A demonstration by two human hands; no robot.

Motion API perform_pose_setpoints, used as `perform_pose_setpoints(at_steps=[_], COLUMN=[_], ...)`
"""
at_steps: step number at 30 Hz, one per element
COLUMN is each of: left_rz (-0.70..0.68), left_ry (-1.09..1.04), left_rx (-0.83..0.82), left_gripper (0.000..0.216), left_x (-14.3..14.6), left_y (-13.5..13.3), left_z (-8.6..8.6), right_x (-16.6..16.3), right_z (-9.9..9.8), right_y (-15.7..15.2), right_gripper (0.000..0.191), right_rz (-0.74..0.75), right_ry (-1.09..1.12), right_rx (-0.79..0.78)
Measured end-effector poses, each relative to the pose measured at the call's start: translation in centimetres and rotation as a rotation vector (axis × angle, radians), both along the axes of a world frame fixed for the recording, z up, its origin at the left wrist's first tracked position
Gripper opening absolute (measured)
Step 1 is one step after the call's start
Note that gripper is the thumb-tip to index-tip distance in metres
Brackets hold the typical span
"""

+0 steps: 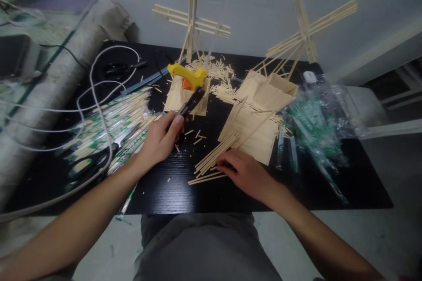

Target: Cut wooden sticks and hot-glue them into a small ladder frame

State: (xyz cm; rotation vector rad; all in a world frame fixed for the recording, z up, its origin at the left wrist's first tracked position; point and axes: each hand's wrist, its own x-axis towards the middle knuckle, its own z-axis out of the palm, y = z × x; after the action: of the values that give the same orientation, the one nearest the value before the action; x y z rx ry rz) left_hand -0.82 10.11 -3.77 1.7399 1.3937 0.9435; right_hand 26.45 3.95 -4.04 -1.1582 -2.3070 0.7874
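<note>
My left hand [163, 136] is closed around a black pliers-like tool [190, 104] that points away from me. Just past its tip, a yellow glue gun [186, 73] with an orange trigger rests at the small wooden base of the left windmill-like model [191, 22]; a clear glue stick [224, 13] juts upward from it. My right hand [245, 169] has its fingers curled at a loose pile of thin wooden sticks [214, 156], pinching at their near end; the fingertips are partly hidden. Behind it lies the flat stick panel [260, 134] of the right windmill-like model [305, 35].
Wrapped chopsticks [108, 118] lie on the left with scissors [95, 158] and a white cable [95, 92] across them. More scissors [118, 68] sit behind. Cut stick pieces [217, 70] are heaped at the back. Empty green-printed wrappers [316, 127] cover the right side of the black table [359, 184].
</note>
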Motion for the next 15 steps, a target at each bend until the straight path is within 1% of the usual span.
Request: perform_pose_setpoints(at_steps=[4,9,12,15], left_rz=[-0.002,-0.010,-0.033,-0.070], left_ry=[-0.001,0.062,0.114,0.163], left_rx=[0.000,0.027,0.044,0.060], left_gripper=[0.052,0.050,0.047,0.045], left_x=[-0.03,0.02,0.32,0.57], left_y=[-0.03,0.02,-0.06,-0.20], left_z=[0.02,-0.19,-0.10,0.08], right_x=[-0.14,-0.28,-0.43,-0.51], right_z=[-0.13,-0.26,-0.47,-0.85], right_y=[-0.02,-0.01,-0.23,-0.99], right_gripper=[0.009,0.011,0.011,0.012], right_rz=[0.027,0.054,0.038,-0.020], right_ry=[0.002,-0.005,0.018,0.081], right_rx=[0.042,0.076,0.122,0.211])
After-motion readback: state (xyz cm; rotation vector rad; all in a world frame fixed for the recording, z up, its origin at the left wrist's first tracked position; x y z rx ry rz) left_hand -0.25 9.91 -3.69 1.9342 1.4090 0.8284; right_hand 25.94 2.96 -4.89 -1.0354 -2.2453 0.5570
